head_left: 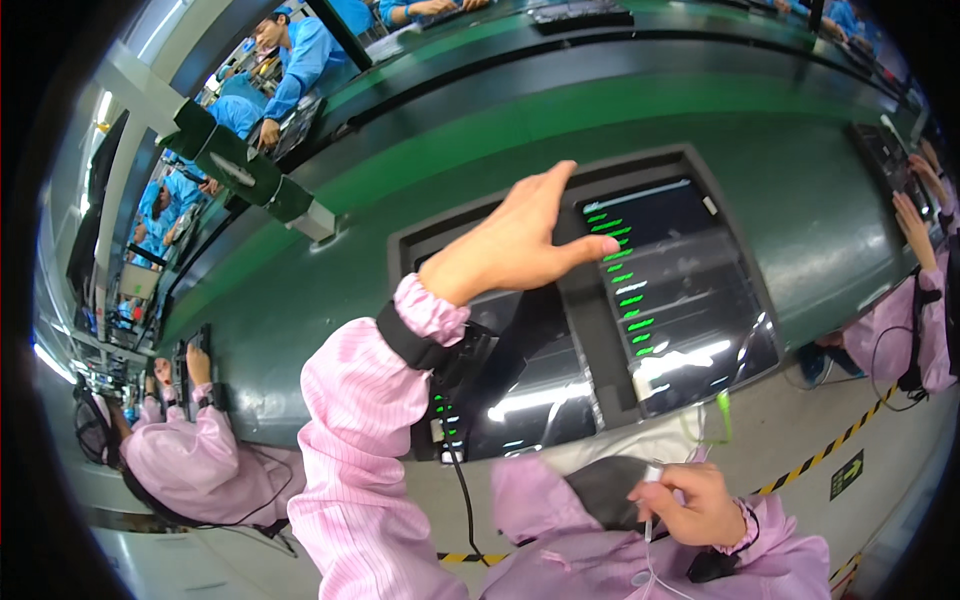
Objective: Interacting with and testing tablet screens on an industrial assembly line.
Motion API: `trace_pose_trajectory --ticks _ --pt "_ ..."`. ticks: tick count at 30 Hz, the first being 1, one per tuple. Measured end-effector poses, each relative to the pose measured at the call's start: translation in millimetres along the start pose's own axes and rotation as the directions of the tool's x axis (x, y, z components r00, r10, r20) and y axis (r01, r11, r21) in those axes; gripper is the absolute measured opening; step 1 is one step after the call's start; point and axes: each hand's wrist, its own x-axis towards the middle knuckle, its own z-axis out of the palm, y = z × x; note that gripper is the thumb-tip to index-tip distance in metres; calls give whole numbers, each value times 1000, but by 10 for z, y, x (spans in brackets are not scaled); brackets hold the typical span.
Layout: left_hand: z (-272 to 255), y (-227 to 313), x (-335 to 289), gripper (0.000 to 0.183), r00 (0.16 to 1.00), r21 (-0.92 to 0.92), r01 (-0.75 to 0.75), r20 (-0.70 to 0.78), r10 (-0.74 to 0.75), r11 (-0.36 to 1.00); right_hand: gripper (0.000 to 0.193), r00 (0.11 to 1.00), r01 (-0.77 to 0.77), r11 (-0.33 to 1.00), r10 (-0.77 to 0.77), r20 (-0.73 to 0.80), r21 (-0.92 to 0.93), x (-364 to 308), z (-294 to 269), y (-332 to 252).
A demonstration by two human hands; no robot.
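My left hand [520, 235] is stretched over a dark grey tray [600, 385], fingers extended and thumb apart, nothing in it. Its thumb overlaps the edge of the right-hand tablet [690, 290], whose black screen shows rows of green lines. I cannot tell whether the thumb touches the glass. A second tablet [530, 380] lies beside it in the tray, partly hidden under my left arm. Close to my body, below the tray, my right hand [690, 505] pinches a white cable plug [652, 475], with a thin white cable hanging from it.
The tray rests on a green bench [310, 360]. A green-wrapped post [240, 170] stands at its far left. A co-worker in pink [200, 460] sits on the left, another person's hands [915, 225] work at a device on the right. People in blue work across the line.
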Motion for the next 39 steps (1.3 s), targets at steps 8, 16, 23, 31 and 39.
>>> trace_pose_trajectory --ticks 8,16,23,31,39 --pt "-201 -693 -858 77 951 92 291 -137 -278 952 26 889 -236 967 175 423 96 357 679 234" --pt "-131 -944 -1047 72 927 -103 342 -124 -353 934 24 890 -245 961 170 424 129 479 785 231" --pt "-113 -980 -1055 71 934 -15 351 -64 -351 936 25 887 -259 961 196 419 99 425 823 238" --pt "-94 -989 -1077 71 945 40 321 -77 -318 946 25 917 -328 921 258 305 209 380 916 284" --pt "-134 -929 -1084 80 933 22 360 -32 -359 933 26 903 -398 877 323 284 270 398 973 263"
